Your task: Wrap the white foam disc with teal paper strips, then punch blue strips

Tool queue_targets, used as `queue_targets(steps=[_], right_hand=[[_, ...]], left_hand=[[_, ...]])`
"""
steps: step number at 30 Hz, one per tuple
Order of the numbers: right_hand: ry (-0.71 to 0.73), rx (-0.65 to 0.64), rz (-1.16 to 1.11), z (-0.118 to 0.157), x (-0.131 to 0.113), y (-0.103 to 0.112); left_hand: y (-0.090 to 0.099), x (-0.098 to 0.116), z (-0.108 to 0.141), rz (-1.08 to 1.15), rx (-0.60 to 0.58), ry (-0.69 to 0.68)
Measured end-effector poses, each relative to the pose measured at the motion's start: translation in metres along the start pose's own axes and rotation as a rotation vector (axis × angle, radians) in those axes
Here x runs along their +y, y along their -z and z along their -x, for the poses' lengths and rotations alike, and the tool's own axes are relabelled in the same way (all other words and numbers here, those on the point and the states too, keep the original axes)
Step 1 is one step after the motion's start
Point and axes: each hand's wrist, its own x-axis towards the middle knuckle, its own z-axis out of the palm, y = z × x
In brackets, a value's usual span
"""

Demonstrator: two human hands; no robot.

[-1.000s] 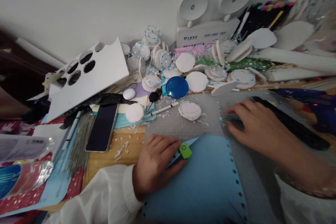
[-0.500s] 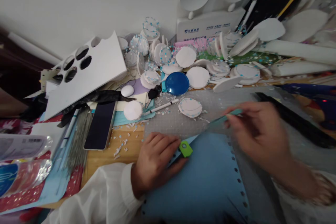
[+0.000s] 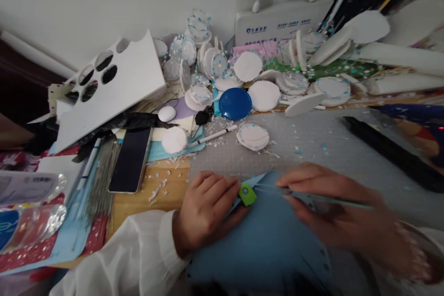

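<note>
My left hand (image 3: 208,208) is closed around a small bright green craft punch (image 3: 247,194), which sits at the upper left edge of a blue paper sheet (image 3: 263,245). Small dark cut-outs show along parts of the sheet's edge. Just right of the punch, my right hand (image 3: 333,210) pinches a thin blue-green strip (image 3: 342,200) between thumb and fingers. The strip's tail runs back along the hand to the right. Motion smears the fingertips and the strip's left end, so whether it reaches the punch I cannot tell.
A grey cutting mat (image 3: 294,148) lies under the sheet. Beyond it are piled white discs (image 3: 249,66), a blue round lid (image 3: 235,103) and a marker (image 3: 215,135). A phone (image 3: 130,159) lies left; a black cutter-like tool (image 3: 391,152) lies right.
My right hand has moved left and down, toward the punch, and its grip on the strip is closer to the sheet. My left hand stays on the punch. The view has shifted slightly.
</note>
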Motion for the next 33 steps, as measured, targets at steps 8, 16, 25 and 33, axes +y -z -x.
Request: queue_targets(steps=[8, 16, 25, 33], right_hand=[[0.145, -0.145, 0.022, 0.002, 0.003, -0.006], [0.238, -0.176, 0.101, 0.000, 0.004, -0.012], [0.232, -0.181, 0.128, 0.005, 0.003, -0.011], [0.152, -0.105, 0.001, 0.004, 0.005, -0.012]], left_hand=[[-0.001, 0.000, 0.001, -0.010, 0.004, -0.007], [-0.001, 0.000, -0.001, -0.017, 0.020, -0.011], [-0.001, 0.001, 0.000, -0.017, 0.017, -0.007], [-0.003, -0.001, 0.003, -0.020, 0.011, -0.017]])
